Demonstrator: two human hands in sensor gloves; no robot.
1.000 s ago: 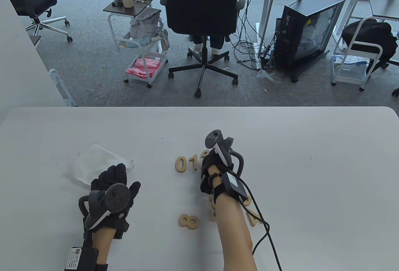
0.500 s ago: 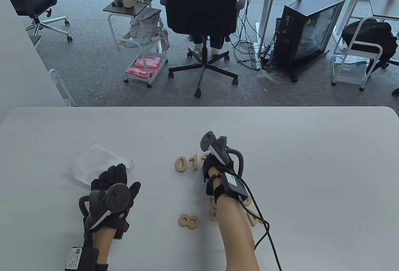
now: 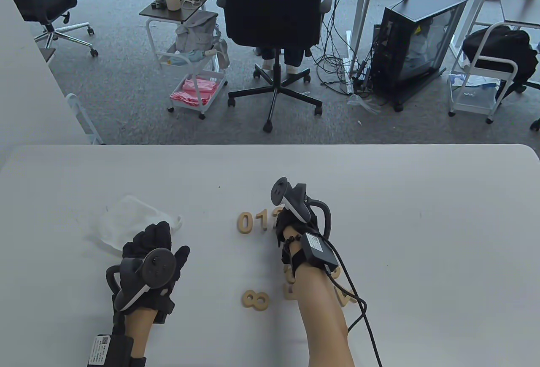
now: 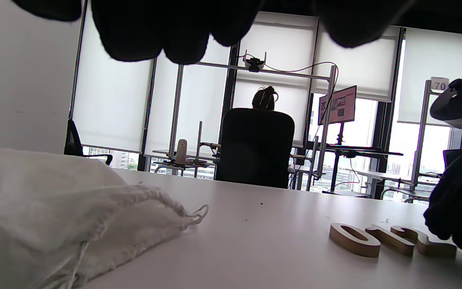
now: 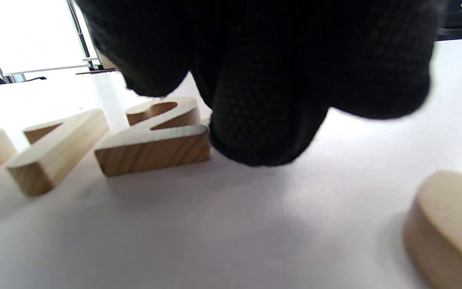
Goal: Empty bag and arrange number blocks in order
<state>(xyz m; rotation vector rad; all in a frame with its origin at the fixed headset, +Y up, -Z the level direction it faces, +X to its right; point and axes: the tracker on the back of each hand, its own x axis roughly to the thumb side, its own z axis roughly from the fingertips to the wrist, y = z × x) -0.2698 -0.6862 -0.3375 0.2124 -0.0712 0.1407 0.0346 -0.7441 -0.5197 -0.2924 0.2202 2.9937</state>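
Observation:
Wooden number blocks lie on the white table (image 3: 422, 198). The 0 (image 3: 244, 222), the 1 (image 3: 264, 220) and the 2 (image 3: 278, 217) stand in a row. My right hand (image 3: 291, 225) is at the row's right end. Its curled fingers (image 5: 263, 120) close round the right end of the 2 (image 5: 155, 136), and one fingertip presses against it. The 8 (image 3: 255, 300) lies nearer me, and several more blocks (image 3: 346, 297) are partly hidden under my right forearm. My left hand (image 3: 162, 240) rests with loose fingers at the edge of the flat white drawstring bag (image 3: 126, 217), holding nothing.
A cable (image 3: 358, 312) trails from my right wrist across the table's near right. Beyond the far edge are a black office chair (image 3: 272, 25), a white cart (image 3: 194, 67) and a computer tower (image 3: 415, 42). A person sits in the chair (image 4: 265, 98).
My right hand has turned slightly, its wrist shifting right, so more of the 2 shows. The blocks, the bag and my left hand stay put.

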